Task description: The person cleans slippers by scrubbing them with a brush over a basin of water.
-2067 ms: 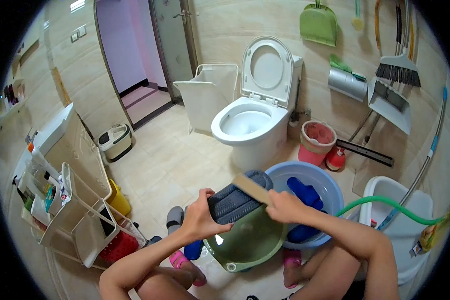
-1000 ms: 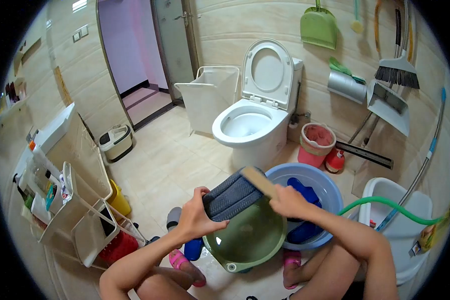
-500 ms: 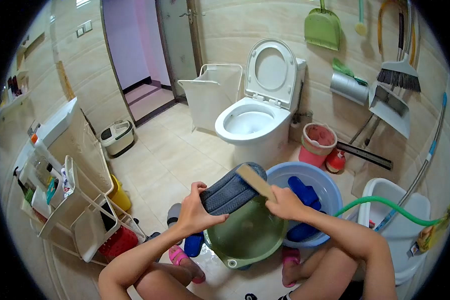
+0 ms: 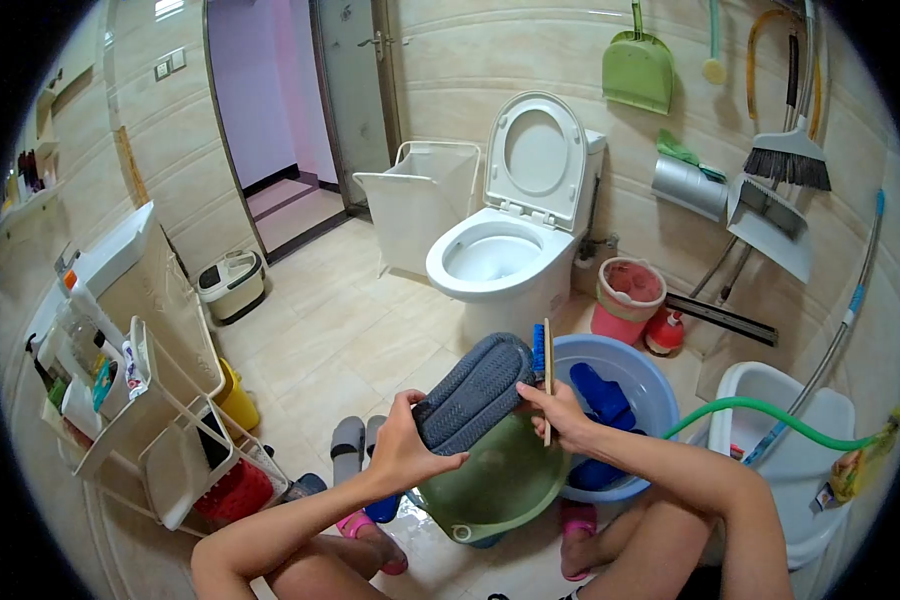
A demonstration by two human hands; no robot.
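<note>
A dark grey slipper point(image 4: 473, 395) is held over the green basin point(image 4: 505, 480), its patterned face turned up toward me. My left hand point(image 4: 405, 440) is closed round its near left end, thumb along the lower edge. In my right hand point(image 4: 562, 410) is a scrub brush point(image 4: 547, 375) with a wooden back and blue bristles, upright at the slipper's right side. The bristles face the slipper, and my right thumb reaches its edge. Blue slippers point(image 4: 602, 395) lie in the light blue basin point(image 4: 660, 375) to the right.
A grey pair of slippers point(image 4: 348, 445) stands on the floor left of the green basin. The toilet point(image 4: 500, 250) is ahead. A green hose point(image 4: 760, 402) runs into a white tub point(image 4: 820, 390) at right. A storage rack point(image 4: 120, 420) stands left.
The brush has come off the slipper's face and turned from lying slanted across it to upright at its right side. The slipper has tilted, showing more of its patterned face.
</note>
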